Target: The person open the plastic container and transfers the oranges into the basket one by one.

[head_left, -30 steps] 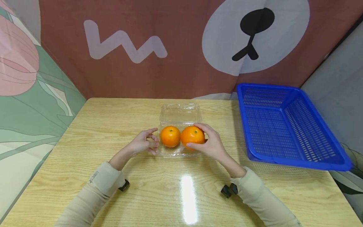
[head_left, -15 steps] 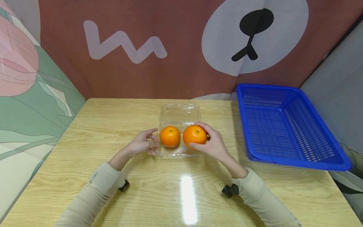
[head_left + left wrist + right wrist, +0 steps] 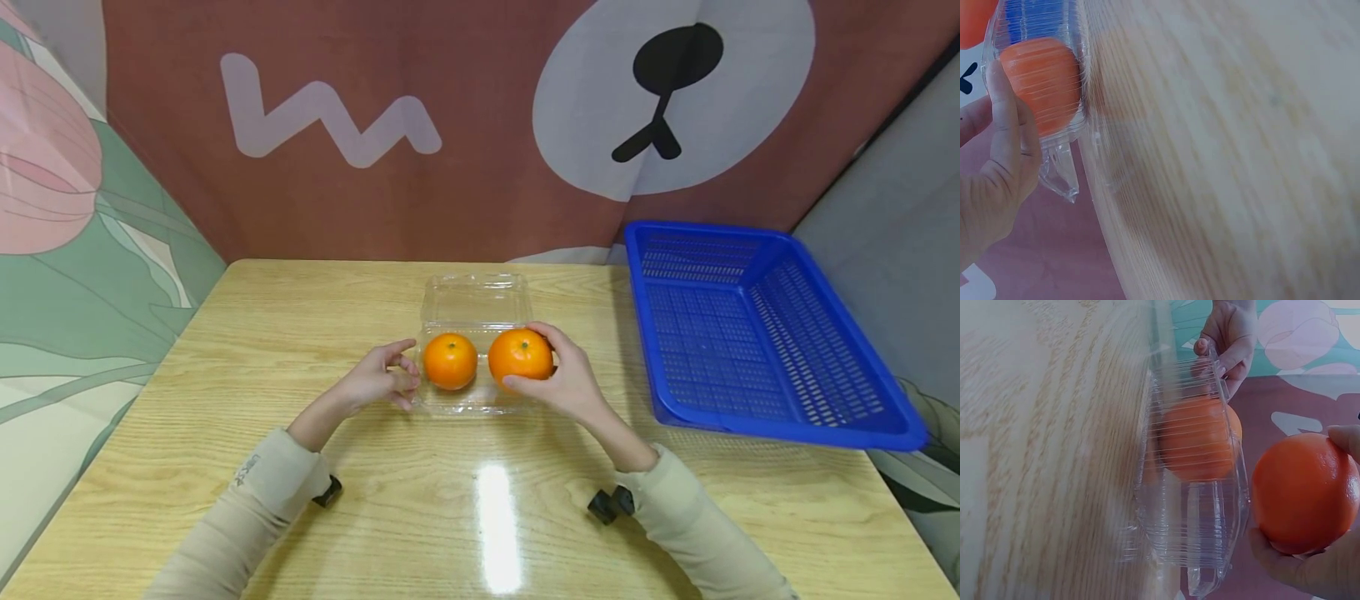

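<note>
On the worktop [image 3: 247, 333], beside the blue basket [image 3: 750, 333], the left hand [image 3: 378, 379] pinches the clear box [image 3: 474, 304] at its side, probably to steady it. The right hand [image 3: 562, 379] grips one orange [image 3: 521, 356] just above the box; the other orange [image 3: 450, 361] sits inside.

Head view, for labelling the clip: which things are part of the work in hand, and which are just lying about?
In hand:
right hand gripping an orange
left hand at the clear box
second orange in the box

Lying about:
blue basket
table
</note>
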Demonstrator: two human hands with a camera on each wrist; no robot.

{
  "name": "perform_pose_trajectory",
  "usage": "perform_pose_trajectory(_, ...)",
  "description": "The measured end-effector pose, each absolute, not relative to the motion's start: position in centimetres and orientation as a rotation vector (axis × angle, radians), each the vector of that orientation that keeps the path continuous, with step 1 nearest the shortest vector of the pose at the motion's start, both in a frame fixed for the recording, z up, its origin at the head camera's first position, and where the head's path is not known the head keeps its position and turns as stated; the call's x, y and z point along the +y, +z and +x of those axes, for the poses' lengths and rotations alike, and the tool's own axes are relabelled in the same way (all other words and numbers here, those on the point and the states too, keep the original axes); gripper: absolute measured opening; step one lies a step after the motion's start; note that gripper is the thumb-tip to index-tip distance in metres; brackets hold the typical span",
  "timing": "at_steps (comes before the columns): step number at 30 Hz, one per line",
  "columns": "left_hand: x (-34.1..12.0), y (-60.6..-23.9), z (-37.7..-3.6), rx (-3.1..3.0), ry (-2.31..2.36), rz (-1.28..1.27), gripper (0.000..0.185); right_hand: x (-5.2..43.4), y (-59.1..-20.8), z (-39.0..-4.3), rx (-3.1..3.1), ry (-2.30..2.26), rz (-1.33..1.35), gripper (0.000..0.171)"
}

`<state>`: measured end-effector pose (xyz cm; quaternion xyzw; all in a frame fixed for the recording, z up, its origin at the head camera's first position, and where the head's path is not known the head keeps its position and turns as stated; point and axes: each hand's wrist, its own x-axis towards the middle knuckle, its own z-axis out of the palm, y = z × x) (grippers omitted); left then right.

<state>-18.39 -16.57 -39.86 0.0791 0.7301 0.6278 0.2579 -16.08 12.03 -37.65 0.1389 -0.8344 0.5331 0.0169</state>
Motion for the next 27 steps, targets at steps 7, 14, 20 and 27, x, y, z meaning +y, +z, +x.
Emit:
perform_pose_trajectory(7,-16.5,-39.8,-18.4,1.984,1.697,0.212,0.072,11.4,-34.0,-14.3,-2.620,1.647,0.384,0.065)
perform_pose_trajectory(14,-16.6,-40.1,-18.5,1.986,1.694,0.212,0.072,12.2,-35.9,-15.5,-2.568,1.672,0.382,0.070)
perform_pose_trajectory(20,-16.8,-40.4,-18.5,1.991,1.689,0.222,0.072,12.5,-35.6,-15.7,-2.532,1.612,0.422,0.069)
perform_pose_trajectory(27,-16.8,-40.4,-18.6,1.986,1.694,0.221,0.072,12.9,-34.6,-15.5,-2.533,1.596,0.401,0.070)
